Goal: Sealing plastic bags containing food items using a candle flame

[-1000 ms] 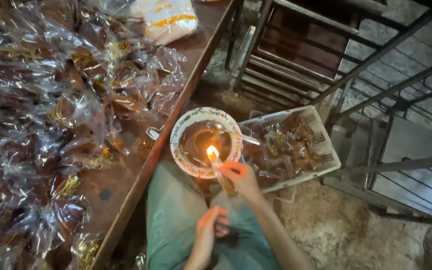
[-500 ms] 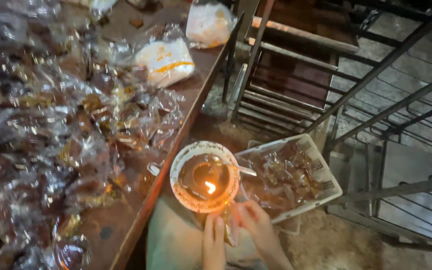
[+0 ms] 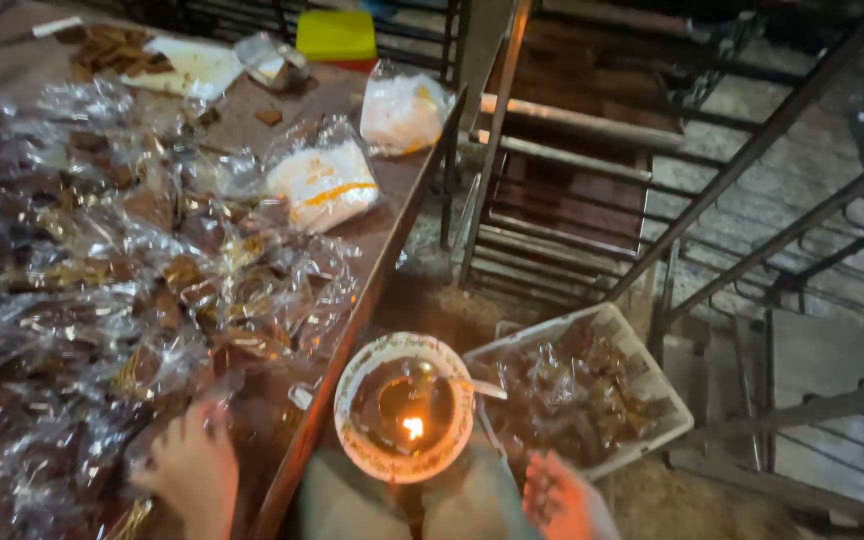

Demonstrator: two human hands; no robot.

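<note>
1. On the person's lap sits a round bowl [image 3: 404, 408] with a patterned rim, holding a small burning flame [image 3: 413, 428].
2. Just right of it, a white basket [image 3: 652, 365] is filled with clear-wrapped brown packets.
3. Left hand [image 3: 192, 468], fingers spread, rests on cellophane packets [image 3: 152, 290] covering the brown table [image 3: 367, 235].
4. Right hand [image 3: 560, 500] hovers loosely open below the basket, holding nothing.
5. Metal railings [image 3: 752, 150] stand behind.

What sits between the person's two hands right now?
In the head view, a round bowl holding a small flame sits between the left hand and the right hand.
</note>
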